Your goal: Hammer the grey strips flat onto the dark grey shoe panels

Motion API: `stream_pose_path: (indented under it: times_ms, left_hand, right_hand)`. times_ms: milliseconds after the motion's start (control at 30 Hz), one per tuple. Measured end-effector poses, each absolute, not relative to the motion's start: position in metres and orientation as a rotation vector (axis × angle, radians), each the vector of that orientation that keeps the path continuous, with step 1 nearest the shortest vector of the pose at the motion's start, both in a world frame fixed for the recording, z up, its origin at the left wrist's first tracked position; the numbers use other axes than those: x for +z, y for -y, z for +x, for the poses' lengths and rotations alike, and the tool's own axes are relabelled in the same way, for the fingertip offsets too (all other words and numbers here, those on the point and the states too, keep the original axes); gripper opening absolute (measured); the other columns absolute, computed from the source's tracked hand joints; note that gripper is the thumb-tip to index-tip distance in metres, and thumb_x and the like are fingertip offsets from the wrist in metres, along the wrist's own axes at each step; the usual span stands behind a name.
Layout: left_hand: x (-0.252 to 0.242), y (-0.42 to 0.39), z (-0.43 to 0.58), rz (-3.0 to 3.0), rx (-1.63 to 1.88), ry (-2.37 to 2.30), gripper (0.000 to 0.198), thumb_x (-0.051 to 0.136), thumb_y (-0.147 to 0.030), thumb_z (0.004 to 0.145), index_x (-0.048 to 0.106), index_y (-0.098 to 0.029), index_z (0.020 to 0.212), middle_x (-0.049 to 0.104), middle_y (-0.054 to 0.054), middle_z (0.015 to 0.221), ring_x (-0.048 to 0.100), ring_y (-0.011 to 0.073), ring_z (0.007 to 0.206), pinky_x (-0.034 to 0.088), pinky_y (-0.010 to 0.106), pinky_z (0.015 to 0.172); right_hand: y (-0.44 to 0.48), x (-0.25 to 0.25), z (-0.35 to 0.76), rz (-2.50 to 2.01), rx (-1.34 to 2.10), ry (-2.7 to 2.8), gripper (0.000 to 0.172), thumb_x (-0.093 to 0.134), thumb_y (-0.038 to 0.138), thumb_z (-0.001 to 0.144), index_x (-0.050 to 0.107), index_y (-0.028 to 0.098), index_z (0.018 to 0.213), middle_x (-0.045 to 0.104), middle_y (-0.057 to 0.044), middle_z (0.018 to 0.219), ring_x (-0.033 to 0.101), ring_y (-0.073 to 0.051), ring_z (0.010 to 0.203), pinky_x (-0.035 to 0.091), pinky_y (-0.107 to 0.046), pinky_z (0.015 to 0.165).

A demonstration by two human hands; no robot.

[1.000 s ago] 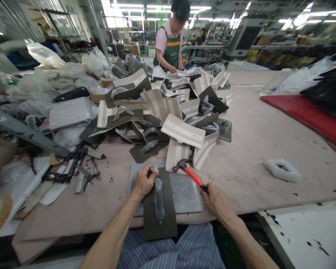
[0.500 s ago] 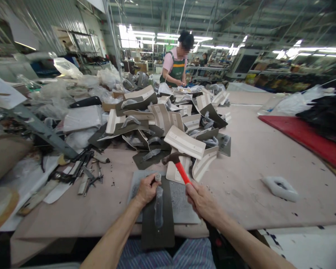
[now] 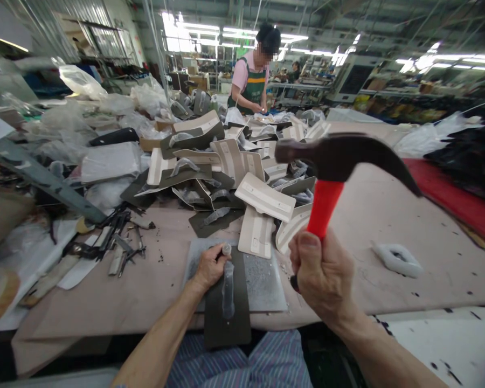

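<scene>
A dark flat panel (image 3: 240, 302) is lying across a grey slab (image 3: 267, 283) at the middle of the table's near edge, its lower end jutting out past that edge. A handle in clear plastic wrap (image 3: 228, 293) is running lengthwise along the panel's upper face. At the handle's far end, the left hand (image 3: 210, 265) is holding a short metal rod (image 3: 226, 249) on end, its fingers clamped around the rod. The rod's lower tip is hiding behind the hand, so whether it is touching the panel cannot be told.

The right hand (image 3: 325, 272) is holding a claw hammer (image 3: 331, 172) up above the table, to the right of the slab, fingers wrapped around its red and black grip; the head is standing well apart from the rod.

Beyond the slab, a heap of similar panels (image 3: 236, 161) is spreading toward the table's far edge, some showing pale undersides. Loose hand tools (image 3: 121, 242) are lying toward the table's left edge. A white wrapped bundle (image 3: 398, 258) is resting toward the right edge. Behind the heap, a co-worker in a green apron (image 3: 253, 81) is bending over small items.
</scene>
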State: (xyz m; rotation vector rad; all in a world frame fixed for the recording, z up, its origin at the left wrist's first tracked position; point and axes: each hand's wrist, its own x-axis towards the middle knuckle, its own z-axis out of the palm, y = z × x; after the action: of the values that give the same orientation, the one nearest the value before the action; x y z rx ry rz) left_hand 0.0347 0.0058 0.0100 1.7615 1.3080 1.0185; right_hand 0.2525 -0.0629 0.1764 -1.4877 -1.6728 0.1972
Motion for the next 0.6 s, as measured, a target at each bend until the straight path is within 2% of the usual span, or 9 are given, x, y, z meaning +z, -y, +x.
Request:
stream_pose_path:
  times_ms: [167,300,400,500,600]
  left_hand:
    - [0.011,-0.006,0.034,1.753,0.99,-1.288,0.019,0.058,-0.022,0.08,0.071,-0.019,0.095,0.072,0.002,0.083,0.066,0.0182,0.08,0.049,0.028,0.077]
    - [0.01,-0.006,0.034,1.734,1.017,-1.281,0.02,0.059,-0.025,0.08,0.071,-0.019,0.095,0.073,0.002,0.086,0.066,0.0185,0.082,0.049,0.028,0.079]
    - [0.005,-0.008,0.034,1.701,1.022,-1.274,0.019,0.061,-0.026,0.079,0.07,-0.018,0.094,0.072,0.002,0.084,0.066,0.0183,0.081,0.05,0.028,0.078]
    - [-0.001,-0.01,0.033,1.665,1.03,-1.265,0.02,0.063,-0.027,0.078,0.07,-0.019,0.095,0.072,0.001,0.083,0.066,0.0182,0.08,0.051,0.028,0.077]
    - [-0.001,-0.01,0.033,1.644,1.046,-1.282,0.02,0.066,-0.029,0.077,0.07,-0.019,0.093,0.073,0.001,0.084,0.067,0.0186,0.08,0.051,0.028,0.077]
  right_hand:
    - [0.072,0.123,0.263,-1.726,0.429,2.136,0.027,0.043,0.04,0.095,0.051,0.023,0.077,0.045,0.004,0.051,0.033,-0.011,0.04,0.017,-0.028,0.046]
    - [0.086,0.091,0.305,-1.902,0.701,2.019,0.033,0.039,0.046,0.096,0.05,0.022,0.076,0.053,0.0,0.059,0.047,-0.014,0.051,0.027,-0.028,0.051]
    - [0.108,0.057,0.35,-2.06,0.926,1.758,0.042,0.027,0.049,0.098,0.044,0.023,0.07,0.051,0.0,0.057,0.05,-0.015,0.051,0.034,-0.026,0.05]
    - [0.125,0.025,0.39,-2.338,0.746,1.651,0.04,0.027,0.045,0.098,0.046,0.023,0.07,0.051,-0.001,0.057,0.053,-0.017,0.05,0.038,-0.027,0.05]
    - [0.122,0.022,0.391,-2.412,0.296,1.725,0.026,0.04,0.039,0.093,0.055,0.02,0.083,0.062,-0.011,0.081,0.062,-0.024,0.072,0.046,-0.034,0.063]
